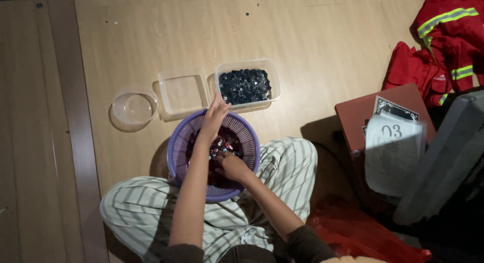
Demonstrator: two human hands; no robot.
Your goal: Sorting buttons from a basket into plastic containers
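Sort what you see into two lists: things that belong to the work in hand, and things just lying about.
In use:
left hand
right hand
purple basket of mixed small pieces
clear tub of dark pieces
empty square tub
empty round tub

Lying about:
red hi-vis clothing
papers on a red board
red plastic bag

The basket [214,154] rests on the floor [312,36] between my knees at centre frame, small pieces inside it. My right hand [231,164] lies in the basket; my left hand [216,113] reaches over its upper rim. Above it stand three containers in a row: round bowl [133,107] left, empty tub [183,93] middle, filled tub [247,85] right. Papers [393,152] lie at right; clothing [443,41] upper right.
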